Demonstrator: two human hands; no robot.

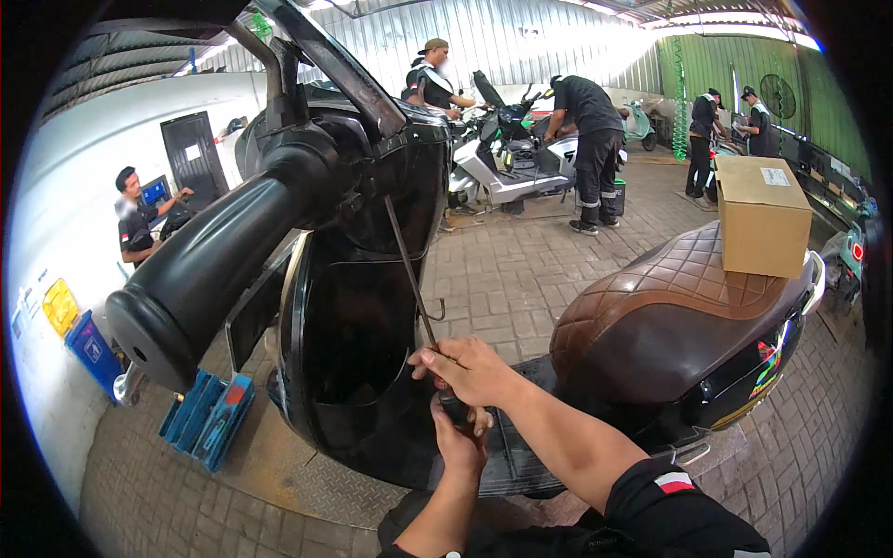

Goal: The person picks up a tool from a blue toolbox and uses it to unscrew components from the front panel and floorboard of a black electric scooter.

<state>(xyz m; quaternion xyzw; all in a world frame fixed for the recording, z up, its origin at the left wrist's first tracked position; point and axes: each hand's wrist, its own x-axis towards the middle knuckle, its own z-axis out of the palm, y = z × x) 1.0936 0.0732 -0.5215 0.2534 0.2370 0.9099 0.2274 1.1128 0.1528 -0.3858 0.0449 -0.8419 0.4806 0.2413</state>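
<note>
A long-shafted screwdriver (410,265) slants up and away from my hands. Its tip meets the upper part of the black inner front panel (358,307) of a scooter, just below the handlebar; whether it sits in a screw is too small to tell. My left hand (460,445) is wrapped from below round the dark handle. Above it, my right hand (465,368) closes its fingers round the shaft near the top of the handle. The black handlebar grip (219,256) looms close at the left. A small bag hook (436,312) sticks out beside the shaft.
The scooter's brown quilted seat (642,307) is at right, bearing a cardboard box (765,219). An open blue toolbox (207,418) stands on the paving at left. A person (588,139) bends over a silver scooter (507,172) behind; other people stand farther off.
</note>
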